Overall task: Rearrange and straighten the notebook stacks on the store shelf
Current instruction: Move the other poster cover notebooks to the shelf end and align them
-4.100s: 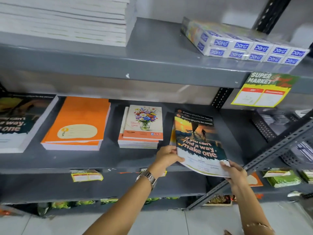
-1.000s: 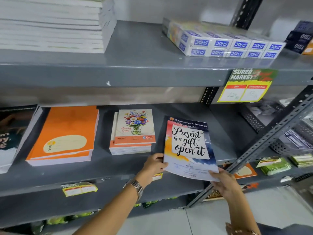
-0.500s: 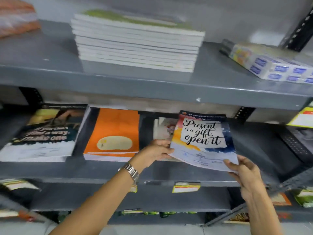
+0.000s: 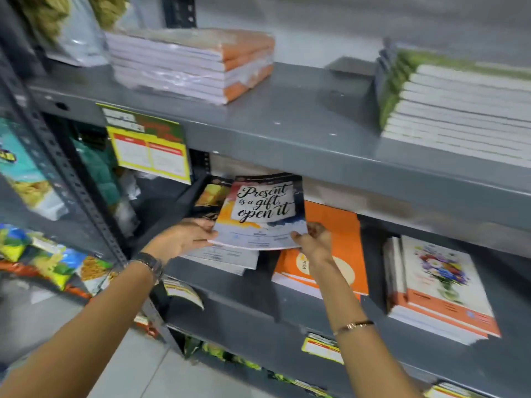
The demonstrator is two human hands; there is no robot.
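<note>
Head view, looking down along two bare forearms reaching toward a grey metal store shelf (image 4: 287, 130). Nearest the camera, the left wrist carries a metal watch (image 4: 149, 264) and the right wrist a thin gold bangle (image 4: 355, 325). Beyond them, the left hand (image 4: 184, 237) clamps the lower left corner of a "Present is a gift, open it" notebook (image 4: 261, 214), thumb on the cover, while the right hand (image 4: 313, 239) pinches its lower right corner. The notebook is held tilted in the middle shelf bay, its near edge raised just above a stack of notebooks (image 4: 227, 255) whose dark covers show at its left. Just beside that stack, to the right, lies an orange notebook stack (image 4: 339, 234), partly hidden by the right hand. Further right, apart from it, sits a flower-cover notebook stack (image 4: 436, 285), its top copy set slightly askew on those beneath. Small price labels (image 4: 321, 347) hang on the front lip of the shelf below the hands. On the tier above, a plastic-wrapped bundle of orange-spined notebooks (image 4: 195, 61) rests at left and a stack of green-spined notebooks (image 4: 459, 101) at right. A yellow and green price card (image 4: 149, 145) hangs from that tier's edge. Snack packets (image 4: 54, 262) fill the neighbouring rack at far left.
</note>
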